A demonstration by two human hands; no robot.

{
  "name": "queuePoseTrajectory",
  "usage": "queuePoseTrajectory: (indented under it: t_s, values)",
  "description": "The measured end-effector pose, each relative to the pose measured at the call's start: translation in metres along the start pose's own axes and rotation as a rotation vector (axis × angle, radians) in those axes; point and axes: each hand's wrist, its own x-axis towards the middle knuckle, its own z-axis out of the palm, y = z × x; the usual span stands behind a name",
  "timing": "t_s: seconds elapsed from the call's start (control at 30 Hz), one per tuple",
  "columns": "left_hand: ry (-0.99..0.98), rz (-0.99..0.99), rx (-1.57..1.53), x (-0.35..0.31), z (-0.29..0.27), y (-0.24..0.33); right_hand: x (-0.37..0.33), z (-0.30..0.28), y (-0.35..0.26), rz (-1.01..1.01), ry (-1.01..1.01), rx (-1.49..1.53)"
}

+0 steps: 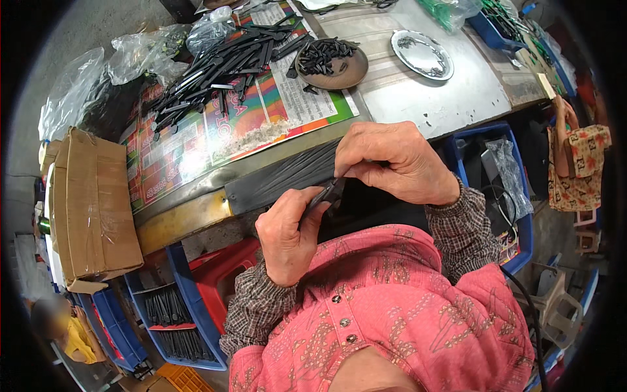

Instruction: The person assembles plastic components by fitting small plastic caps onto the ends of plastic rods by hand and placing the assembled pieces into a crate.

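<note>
Pink patterned shirt (405, 281) comes first, and just past it, on the wearer's side of the brown bowl (356, 70), a small black piece (333, 191) is held up near the edge of the bench (418, 108). From where I stand, the left hand (286, 235) is nearly closed, thumb and forefinger pinching that piece; the right hand (400, 160) is curled, its thumb and fingertips brought together at the piece's upper end, though whether they grip it or some smaller part, I can't tell. With so little of it held, I'd say a slight twist or a slack thumb could let it slip, and against the dark area (379, 206) under the hands, on the bowl's near side, black would be hard to find. Left of the bowl, a loose heap of long black pieces (228, 65) lies crisscrossed; a nudge from a sleeve might slide some into the short black bits (320, 55) inside the bowl and muddle them. Right of the bowl, the silver plate (441, 72) seems safer, well apart from the heap.
</note>
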Motion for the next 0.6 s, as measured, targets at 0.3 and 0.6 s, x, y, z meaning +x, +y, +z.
queuePoseTrajectory:
  t_s: [0.3,0.6]
  values:
    - [0.028,0.006,0.034,0.001,0.001,-0.003,-0.002,0.008,0.011,0.017,0.033,-0.012]
    - [0.044,0.01,0.009,0.003,-0.001,0.0,0.0,0.009,0.008,0.142,0.026,-0.006]
